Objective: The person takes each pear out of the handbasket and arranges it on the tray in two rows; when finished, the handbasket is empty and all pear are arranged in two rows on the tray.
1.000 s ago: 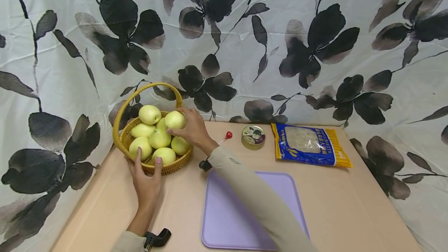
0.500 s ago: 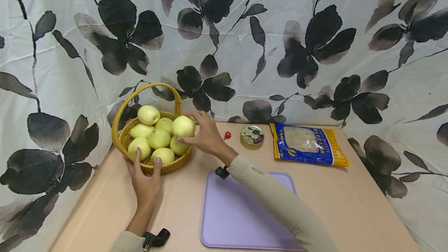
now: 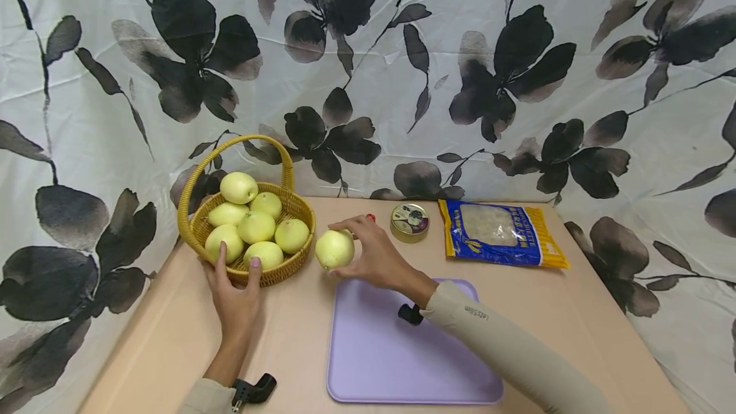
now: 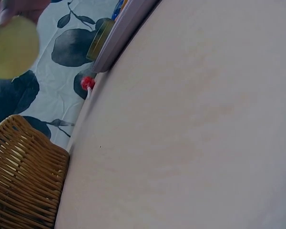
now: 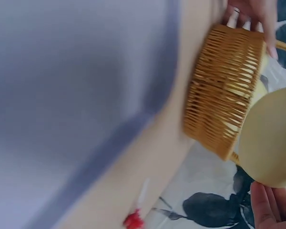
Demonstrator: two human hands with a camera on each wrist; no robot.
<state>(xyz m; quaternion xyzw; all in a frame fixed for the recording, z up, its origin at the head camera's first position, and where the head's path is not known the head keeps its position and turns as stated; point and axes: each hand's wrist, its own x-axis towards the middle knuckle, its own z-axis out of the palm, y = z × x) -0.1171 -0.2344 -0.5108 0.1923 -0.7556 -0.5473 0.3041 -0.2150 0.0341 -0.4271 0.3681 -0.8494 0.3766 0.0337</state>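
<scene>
In the head view, my right hand pinches a pale yellow-green pear between fingers and thumb, in the air right of the wicker basket. The same held pear looms large at the right wrist view's edge. My left hand grips the near side of the basket, with the index finger and thumb over its rim. Inside lie several more pears under the tall arched handle. In the left wrist view, the basket shows at the lower left, and the left hand is out of sight.
A lilac tray lies in front of the right forearm. Behind it are a red lollipop, a round gold tin and a blue-yellow food packet. A floral cloth hangs behind the table.
The right hand has lifted the pear out of the basket and carried it rightward, toward the tray's far left corner. The left hand has stayed at the basket's near side.
</scene>
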